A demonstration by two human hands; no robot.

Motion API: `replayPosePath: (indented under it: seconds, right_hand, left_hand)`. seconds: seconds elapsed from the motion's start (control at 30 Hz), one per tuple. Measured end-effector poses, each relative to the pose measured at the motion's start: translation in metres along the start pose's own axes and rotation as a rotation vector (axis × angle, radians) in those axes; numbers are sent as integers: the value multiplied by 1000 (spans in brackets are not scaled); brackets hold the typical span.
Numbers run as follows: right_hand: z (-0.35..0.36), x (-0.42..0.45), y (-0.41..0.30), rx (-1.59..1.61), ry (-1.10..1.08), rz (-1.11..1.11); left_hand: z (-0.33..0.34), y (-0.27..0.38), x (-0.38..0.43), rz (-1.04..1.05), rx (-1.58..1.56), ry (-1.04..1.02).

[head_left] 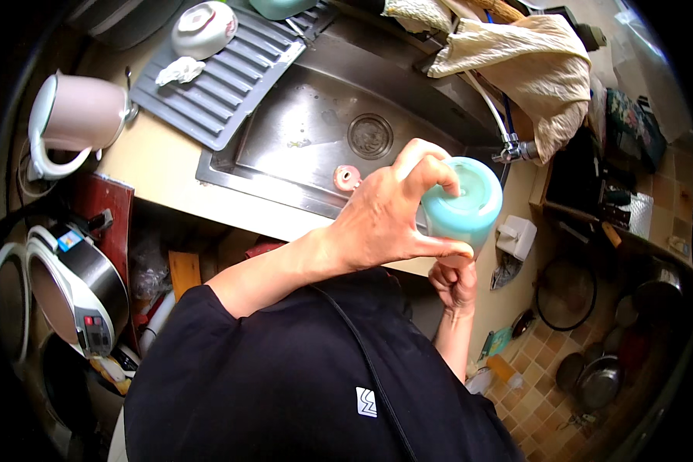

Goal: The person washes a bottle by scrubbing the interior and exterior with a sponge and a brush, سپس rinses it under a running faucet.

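My left hand (381, 213) is wrapped around a turquoise, translucent container (468, 199), its thumb and fingers spread over the side and the round end facing up. Just below that container, my right hand (455, 283) has its fingers curled in. The container and left thumb partly hide it, so whether it grips the lower end cannot be seen. A small pink round piece with a hole (346, 178) lies in the stainless steel sink (300, 115), left of the container and near the front wall. The sink's round drain (370, 136) lies farther back.
On the left are a grey ridged drainboard (208, 104) with an upturned white bowl (204, 29) and crumpled white tissue (180, 70), a pink electric kettle (84, 112) and a rice cooker (75, 289). A beige cloth (525, 69) hangs beside a metal valve (517, 151); a white box (516, 238) sits right.
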State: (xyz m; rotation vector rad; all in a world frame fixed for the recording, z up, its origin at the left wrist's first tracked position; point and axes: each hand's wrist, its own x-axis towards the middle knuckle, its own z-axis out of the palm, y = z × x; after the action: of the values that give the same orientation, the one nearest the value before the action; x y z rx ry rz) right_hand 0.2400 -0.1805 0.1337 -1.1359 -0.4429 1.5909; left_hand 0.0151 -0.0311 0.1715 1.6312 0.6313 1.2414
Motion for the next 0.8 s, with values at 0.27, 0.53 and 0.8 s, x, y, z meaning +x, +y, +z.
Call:
replayPosePath:
  seconds: [0.27,0.53,0.8]
  right_hand:
    - [-3,26,37,111,-28,256]
    - [2,66,47,196,-155,323]
    - [-21,76,41,135,-306,263]
  left_hand:
    - [-21,10,4,25,420,-80]
    - [-28,-9,1,-538,-351,-70]
    - [-35,-2,9,-804,-732,-20]
